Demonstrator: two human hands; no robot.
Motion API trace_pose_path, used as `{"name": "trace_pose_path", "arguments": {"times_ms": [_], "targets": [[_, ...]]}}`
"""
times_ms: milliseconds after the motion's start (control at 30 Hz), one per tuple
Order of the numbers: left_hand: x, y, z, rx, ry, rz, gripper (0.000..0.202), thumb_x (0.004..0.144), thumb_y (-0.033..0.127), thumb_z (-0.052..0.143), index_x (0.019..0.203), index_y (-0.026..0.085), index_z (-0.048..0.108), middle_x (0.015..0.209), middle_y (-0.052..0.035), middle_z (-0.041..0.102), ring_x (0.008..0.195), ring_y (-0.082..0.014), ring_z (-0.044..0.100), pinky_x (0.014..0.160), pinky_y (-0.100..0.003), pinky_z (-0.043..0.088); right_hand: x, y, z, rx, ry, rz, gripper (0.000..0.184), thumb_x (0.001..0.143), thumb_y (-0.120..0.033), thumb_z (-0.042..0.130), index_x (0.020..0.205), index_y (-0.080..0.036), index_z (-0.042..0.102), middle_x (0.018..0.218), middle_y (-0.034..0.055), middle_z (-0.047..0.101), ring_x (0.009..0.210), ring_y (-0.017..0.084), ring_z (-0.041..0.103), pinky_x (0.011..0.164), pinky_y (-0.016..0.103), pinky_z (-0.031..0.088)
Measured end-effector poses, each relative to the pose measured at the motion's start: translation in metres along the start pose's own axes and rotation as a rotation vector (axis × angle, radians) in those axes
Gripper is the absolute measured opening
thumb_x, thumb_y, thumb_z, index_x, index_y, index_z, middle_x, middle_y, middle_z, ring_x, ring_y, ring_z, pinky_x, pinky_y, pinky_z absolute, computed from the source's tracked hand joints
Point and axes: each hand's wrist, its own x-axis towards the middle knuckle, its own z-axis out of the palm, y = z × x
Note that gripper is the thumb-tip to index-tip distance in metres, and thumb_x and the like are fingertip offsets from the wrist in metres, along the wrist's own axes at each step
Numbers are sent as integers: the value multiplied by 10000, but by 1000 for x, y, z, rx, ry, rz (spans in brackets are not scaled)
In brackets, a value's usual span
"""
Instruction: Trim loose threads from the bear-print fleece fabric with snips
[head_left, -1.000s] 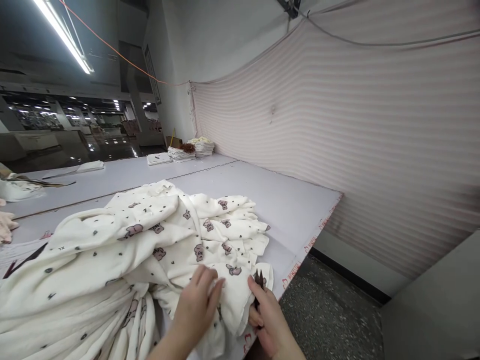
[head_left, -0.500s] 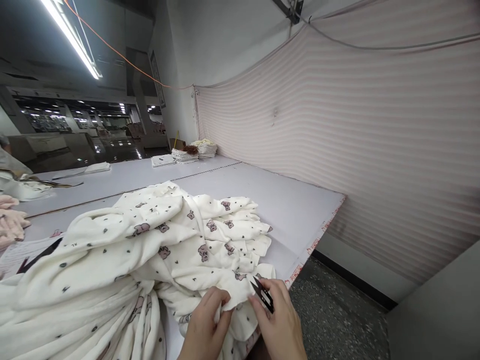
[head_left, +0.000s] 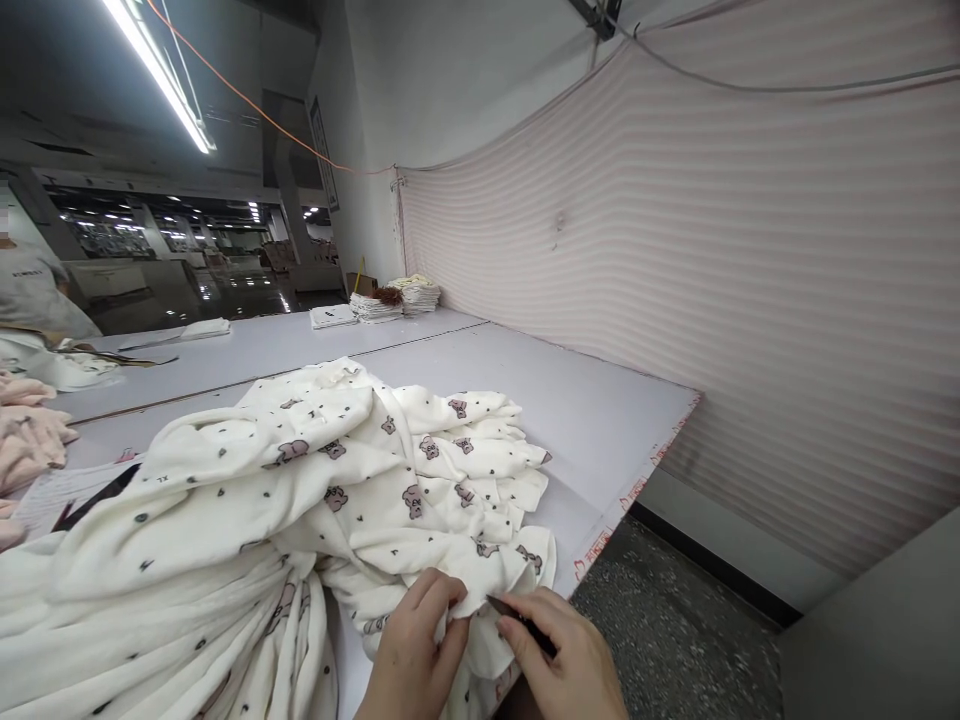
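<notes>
A heap of white plush fabric printed with small bears and dark specks spreads over the near part of the table. My left hand pinches an edge of this fabric close to the table's front corner. Just right of it, my right hand is closed around small black thread snips. Their pointed tip aims left at the cloth edge between my hands. Whether the blades touch the fabric I cannot tell.
The pale table ends in a taped edge on the right. Folded stacks stand at its back, by a striped pink curtain. Pink fabric and a printed paper lie left. A person stands at far left.
The snips have turned in my right hand, from blades seen flat to nearly edge-on, with the tip now lower and nearer my left fingers. The view has shifted slightly; a person shows at left.
</notes>
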Motion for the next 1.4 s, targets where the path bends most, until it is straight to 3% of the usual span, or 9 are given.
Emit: {"name": "trace_pose_path", "arguments": {"times_ms": [133,267,567,667,800,900,1067,1267,1400], "targets": [[0,-1,1,5,24,34,112,845,134,435,835,220,507,786,-18,557,721,-173,560,636,-242,435,-1,0,-6,-39,-81,22,248,873,-397,534,977,-275,724,910,33,727,857,216,679,720,243,502],[-1,-3,6,-8,74,90,152,830,113,428,864,228,522,803,-8,564,726,-166,564,638,-239,437,-1,-1,0,-31,-21,21,239,864,-381,544,973,-262,719,921,33,724,870,215,676,732,246,503],[1,-3,4,-5,32,42,126,828,136,453,842,213,551,801,-20,587,745,-170,585,660,-249,456,2,0,2,-8,-26,16,228,879,-370,532,959,-264,717,925,44,720,878,216,672,744,251,507],[4,-1,2,-112,-7,-92,118,828,214,489,868,201,600,897,-47,634,838,-195,601,747,-280,461,4,4,13,137,86,-14,240,801,-323,623,1026,-245,654,960,54,682,878,213,650,761,254,509],[12,2,-6,-467,-232,-438,260,810,431,551,811,185,637,800,-8,674,837,-210,608,767,-278,466,12,6,28,292,91,-99,155,769,-255,636,916,-218,603,876,28,626,781,169,612,698,223,493],[14,4,-14,-651,-312,-472,326,814,487,530,795,179,638,811,2,664,871,-203,587,795,-267,452,18,6,33,329,40,-108,136,796,-298,638,905,-216,644,862,25,656,743,156,612,655,205,468],[8,9,-16,-538,-308,-473,251,759,418,605,850,185,623,793,25,589,793,-167,519,749,-234,421,14,10,37,243,30,-38,226,877,-344,542,753,-186,645,665,5,659,635,147,611,590,190,437],[8,15,-11,-495,-298,-451,267,793,445,524,777,184,575,717,31,538,721,-155,476,703,-224,393,5,13,39,209,4,-72,178,871,-333,536,980,-213,611,730,1,677,671,160,634,626,199,450],[8,17,-11,-433,-278,-458,252,778,418,535,882,193,585,740,30,523,704,-153,463,679,-222,391,4,14,47,116,45,-40,210,914,-347,454,812,-208,574,655,-10,611,595,143,572,560,201,394]]}}
